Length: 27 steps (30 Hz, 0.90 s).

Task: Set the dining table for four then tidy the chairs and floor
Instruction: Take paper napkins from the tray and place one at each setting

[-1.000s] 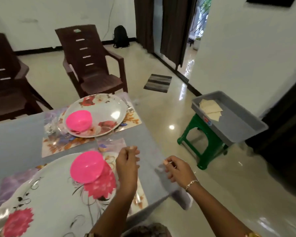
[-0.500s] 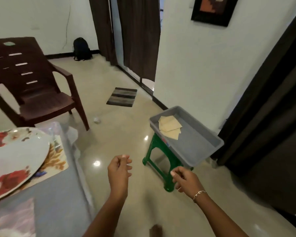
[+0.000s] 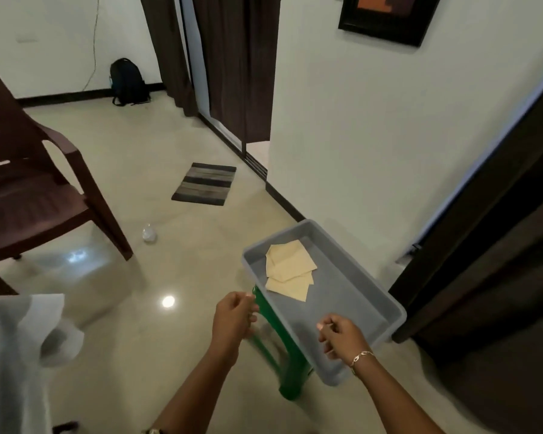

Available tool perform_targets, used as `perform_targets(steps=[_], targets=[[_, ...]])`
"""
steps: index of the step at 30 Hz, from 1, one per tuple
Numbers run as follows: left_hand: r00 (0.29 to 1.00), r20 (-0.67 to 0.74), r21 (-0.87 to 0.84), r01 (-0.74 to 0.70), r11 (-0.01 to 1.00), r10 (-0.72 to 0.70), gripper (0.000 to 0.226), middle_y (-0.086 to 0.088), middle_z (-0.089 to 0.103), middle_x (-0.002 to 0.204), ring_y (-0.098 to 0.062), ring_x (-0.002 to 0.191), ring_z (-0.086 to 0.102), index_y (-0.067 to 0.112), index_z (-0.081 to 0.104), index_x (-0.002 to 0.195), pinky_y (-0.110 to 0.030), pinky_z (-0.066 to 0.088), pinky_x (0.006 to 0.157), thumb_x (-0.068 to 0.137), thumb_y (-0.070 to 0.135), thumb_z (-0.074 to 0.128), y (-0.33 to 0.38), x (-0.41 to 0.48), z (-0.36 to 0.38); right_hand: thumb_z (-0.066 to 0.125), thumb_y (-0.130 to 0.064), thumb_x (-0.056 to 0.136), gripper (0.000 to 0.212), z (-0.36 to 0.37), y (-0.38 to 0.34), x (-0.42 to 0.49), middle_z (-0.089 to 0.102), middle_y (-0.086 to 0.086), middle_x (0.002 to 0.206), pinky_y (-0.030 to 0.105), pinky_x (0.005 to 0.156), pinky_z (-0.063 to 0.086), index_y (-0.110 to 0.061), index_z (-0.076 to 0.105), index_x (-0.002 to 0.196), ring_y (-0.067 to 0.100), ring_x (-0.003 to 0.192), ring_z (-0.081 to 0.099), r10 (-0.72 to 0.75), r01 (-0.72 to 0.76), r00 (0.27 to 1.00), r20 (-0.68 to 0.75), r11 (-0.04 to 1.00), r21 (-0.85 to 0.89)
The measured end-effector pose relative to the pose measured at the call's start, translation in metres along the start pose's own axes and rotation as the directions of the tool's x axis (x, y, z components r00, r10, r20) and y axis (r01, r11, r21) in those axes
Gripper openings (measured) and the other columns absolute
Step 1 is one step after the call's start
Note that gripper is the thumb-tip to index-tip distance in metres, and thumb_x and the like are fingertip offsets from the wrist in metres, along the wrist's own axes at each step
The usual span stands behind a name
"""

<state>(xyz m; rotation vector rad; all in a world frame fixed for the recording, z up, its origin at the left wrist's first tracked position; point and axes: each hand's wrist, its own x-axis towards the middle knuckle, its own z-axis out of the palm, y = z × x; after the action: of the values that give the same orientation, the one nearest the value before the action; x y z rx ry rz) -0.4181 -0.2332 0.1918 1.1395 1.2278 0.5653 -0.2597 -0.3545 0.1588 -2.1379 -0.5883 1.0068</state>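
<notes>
Single head-worn view, looking forward and down, close over grey tray (image 3: 351, 296)

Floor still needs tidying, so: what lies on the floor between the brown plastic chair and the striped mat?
In the head view, a small clear crumpled piece of litter lies on the glossy floor between the brown plastic chair and the striped mat; otherwise that stretch is bare.

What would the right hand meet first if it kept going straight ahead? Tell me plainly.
Probably the grey tray: the right hand is loosely curled over its near part, knuckles toward the cream napkins lying further in. It would likely reach the tray floor or the napkins first, though its height above the tray is unclear.
</notes>
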Motion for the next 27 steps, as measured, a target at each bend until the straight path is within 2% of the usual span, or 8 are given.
perform_targets(steps=[3, 10, 15, 17, 20, 23, 25, 27], targets=[[0.996, 0.037, 0.091, 0.071, 0.993, -0.075, 0.014, -0.014, 0.059, 0.093, -0.023, 0.080, 0.054, 0.008, 0.057, 0.093, -0.027, 0.046, 0.062, 0.096, 0.017, 0.047, 0.008, 0.030, 0.023, 0.052, -0.011, 0.092, 0.021, -0.019, -0.006, 0.047, 0.055, 0.007, 0.064, 0.024, 0.050, 0.046, -0.012, 0.051, 0.071, 0.015, 0.053, 0.050, 0.017, -0.018, 0.999, 0.034, 1.000, 0.025], [0.984, 0.032, 0.167, 0.167, 0.972, -0.175, 0.020, -0.013, 0.059, 0.092, -0.022, 0.079, 0.055, 0.004, 0.058, 0.100, -0.027, 0.046, 0.061, 0.096, 0.021, 0.049, 0.021, 0.100, 0.061, 0.052, -0.013, 0.092, 0.027, -0.052, -0.011, 0.150, 0.050, 0.006, 0.064, 0.019, 0.044, 0.035, -0.015, 0.047, 0.066, 0.015, 0.048, 0.044, 0.119, -0.121, 0.988, 0.098, 0.992, 0.021], [0.967, 0.070, 0.166, 0.230, 0.959, -0.244, 0.014, -0.010, 0.059, 0.084, -0.021, 0.077, 0.055, 0.005, 0.059, 0.090, -0.028, 0.046, 0.063, 0.094, 0.016, 0.052, 0.024, 0.167, 0.092, 0.052, -0.017, 0.092, 0.016, -0.062, -0.007, 0.211, 0.053, 0.004, 0.067, 0.021, 0.048, 0.042, -0.012, 0.050, 0.077, 0.014, 0.053, 0.047, 0.228, -0.226, 0.968, 0.102, 0.974, -0.035], [0.950, 0.107, 0.190, 0.270, 0.944, -0.293, 0.011, -0.008, 0.058, 0.081, -0.018, 0.073, 0.054, 0.006, 0.059, 0.088, -0.025, 0.045, 0.059, 0.093, 0.014, 0.053, 0.020, 0.204, 0.105, 0.052, -0.017, 0.092, 0.014, -0.066, -0.005, 0.237, 0.054, 0.004, 0.069, 0.023, 0.050, 0.044, -0.012, 0.051, 0.079, 0.015, 0.056, 0.049, 0.276, -0.273, 0.955, 0.104, 0.961, -0.046], [0.888, 0.169, 0.208, 0.393, 0.896, -0.429, 0.010, -0.008, 0.055, 0.081, -0.017, 0.070, 0.052, 0.011, 0.056, 0.085, -0.023, 0.045, 0.056, 0.093, 0.008, 0.052, 0.014, 0.261, 0.125, 0.053, -0.013, 0.091, 0.018, -0.066, 0.000, 0.270, 0.051, 0.005, 0.067, 0.024, 0.051, 0.040, -0.013, 0.049, 0.074, 0.016, 0.054, 0.046, 0.356, -0.357, 0.932, 0.067, 0.934, 0.003], [0.851, 0.109, 0.188, 0.490, 0.851, -0.514, 0.010, -0.010, 0.055, 0.086, -0.020, 0.078, 0.052, 0.009, 0.055, 0.092, -0.031, 0.046, 0.072, 0.093, 0.002, 0.049, 0.003, 0.312, 0.145, 0.055, -0.012, 0.090, 0.019, -0.056, 0.008, 0.305, 0.054, 0.006, 0.072, 0.027, 0.059, 0.042, -0.015, 0.050, 0.072, 0.019, 0.064, 0.049, 0.423, -0.424, 0.904, 0.061, 0.906, -0.002], [0.834, 0.064, 0.194, 0.529, 0.826, -0.548, 0.013, -0.010, 0.053, 0.084, -0.021, 0.078, 0.048, 0.008, 0.055, 0.089, -0.031, 0.042, 0.072, 0.092, -0.002, 0.048, -0.008, 0.341, 0.153, 0.056, -0.012, 0.088, 0.018, -0.047, 0.014, 0.330, 0.058, 0.008, 0.083, 0.030, 0.069, 0.043, -0.019, 0.053, 0.072, 0.022, 0.079, 0.053, 0.437, -0.437, 0.898, 0.059, 0.899, -0.012], [0.819, 0.035, 0.222, 0.553, 0.803, -0.573, 0.015, -0.013, 0.054, 0.091, -0.025, 0.085, 0.048, 0.002, 0.057, 0.101, -0.033, 0.041, 0.073, 0.090, -0.005, 0.049, -0.020, 0.368, 0.157, 0.053, -0.011, 0.090, 0.014, -0.038, 0.019, 0.353, 0.057, 0.008, 0.092, 0.033, 0.078, 0.044, -0.019, 0.056, 0.079, 0.024, 0.089, 0.053, 0.448, -0.448, 0.893, 0.048, 0.894, -0.002]])
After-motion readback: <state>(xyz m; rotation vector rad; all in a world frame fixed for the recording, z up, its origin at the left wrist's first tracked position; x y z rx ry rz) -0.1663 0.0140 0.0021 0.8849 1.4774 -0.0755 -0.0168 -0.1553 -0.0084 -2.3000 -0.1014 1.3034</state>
